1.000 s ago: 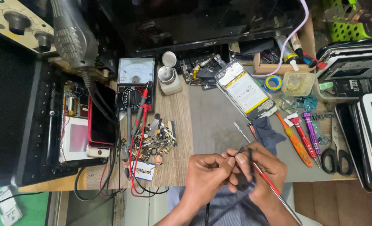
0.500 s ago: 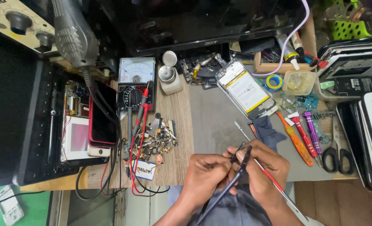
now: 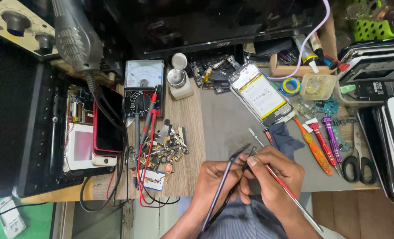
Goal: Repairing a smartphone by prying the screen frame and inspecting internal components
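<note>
Phone frame (image 3: 221, 190), perhaps, between both hands above cluttered grey workbench (image 3: 223, 124)

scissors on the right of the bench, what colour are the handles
Black handles on the scissors, lying by the red, purple and orange screwdrivers; seen in the head view, the only one.

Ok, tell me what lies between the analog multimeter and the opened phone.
In the head view, a white dispenser bottle and a clutter of small dark parts lie between the analog multimeter and the opened phone.
</note>
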